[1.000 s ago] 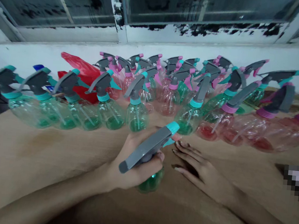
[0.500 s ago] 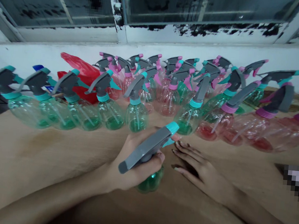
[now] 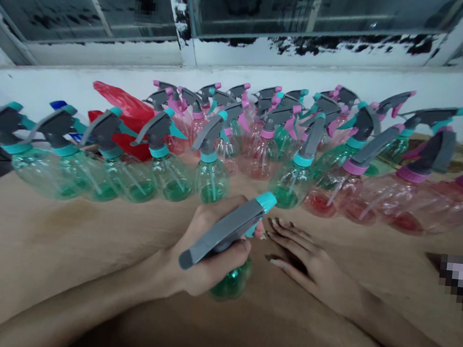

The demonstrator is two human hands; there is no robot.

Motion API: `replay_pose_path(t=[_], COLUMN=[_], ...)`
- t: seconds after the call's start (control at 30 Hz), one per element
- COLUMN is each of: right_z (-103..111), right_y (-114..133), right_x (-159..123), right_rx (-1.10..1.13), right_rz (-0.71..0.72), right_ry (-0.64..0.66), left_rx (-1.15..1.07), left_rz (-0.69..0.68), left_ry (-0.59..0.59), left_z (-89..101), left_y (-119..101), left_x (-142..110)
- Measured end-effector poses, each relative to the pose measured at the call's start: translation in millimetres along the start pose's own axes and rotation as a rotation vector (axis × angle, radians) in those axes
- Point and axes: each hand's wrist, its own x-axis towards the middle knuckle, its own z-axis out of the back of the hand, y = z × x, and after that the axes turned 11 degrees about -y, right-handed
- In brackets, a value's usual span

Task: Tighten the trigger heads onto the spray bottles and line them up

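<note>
From here, I see clear green plastic spray bottles with teal collars (image 3: 173, 181) at ten to eleven o'clock from the held one, a crumpled red plastic bag (image 3: 125, 106) behind them. The left hand (image 3: 202, 247) is wrapped round a clear green plastic bottle with a grey-and-teal spray head (image 3: 229, 283), centre front, fingertips at its teal trigger (image 3: 252, 229). I'd keep that grip snug beneath the head and pull squarely, lest it tip. The right hand (image 3: 323, 267), apart at three o'clock, lies fingers spread, best clear of the nozzle (image 3: 267, 201).
</note>
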Motion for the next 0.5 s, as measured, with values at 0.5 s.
replay_pose_path(t=[0.5], right_z=[2.6], right_y=[2.9], right_x=[2.6], right_rx=[0.029], right_rz=[-0.01], right_ry=[-0.012], left_rx=[0.046], left_rz=[-0.076], left_ry=[-0.155], left_z=[-9.6], left_y=[5.7], left_x=[-1.6])
